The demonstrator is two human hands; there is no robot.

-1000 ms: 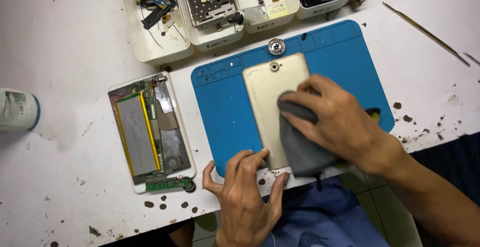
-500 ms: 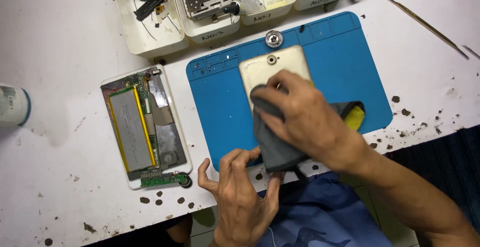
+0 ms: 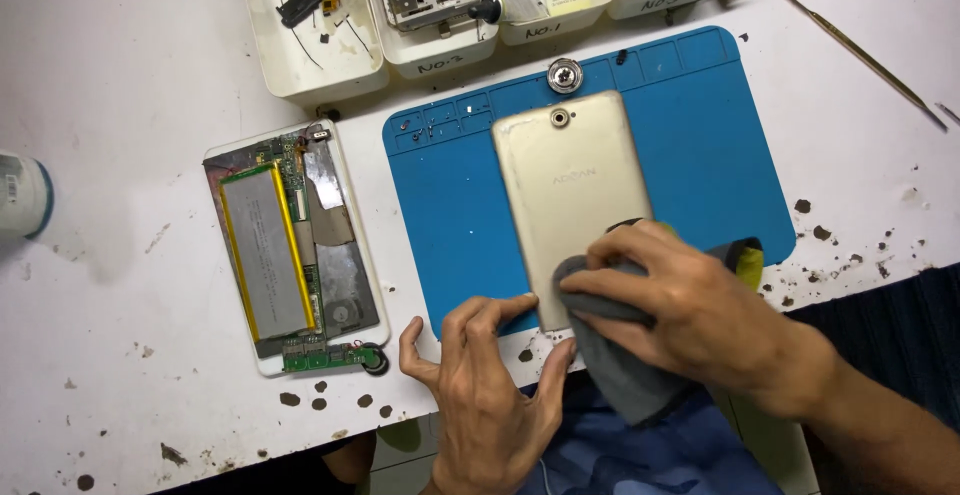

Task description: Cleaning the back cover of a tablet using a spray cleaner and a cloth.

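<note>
Gold back cover (image 3: 565, 200) flat on blue mat (image 3: 450, 215), pinned at near edge by left hand (image 3: 490, 385), right hand (image 3: 690, 305) clamped on grey cloth (image 3: 620, 365) over lower corner (likely thin, light, slick, flexy: best held by edges).

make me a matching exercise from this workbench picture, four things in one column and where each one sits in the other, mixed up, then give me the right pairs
Things:
1. gold back cover
2. grey cloth
3. opened tablet
4. white trays

Places:
A. along the far edge of the white table, holding small parts
B. under the right hand, at the cover's near end
C. flat on the blue mat, its near corner touched by the left hand
D. on the bare table, left of the mat, battery showing

Pairs: 1-C, 2-B, 3-D, 4-A
</note>
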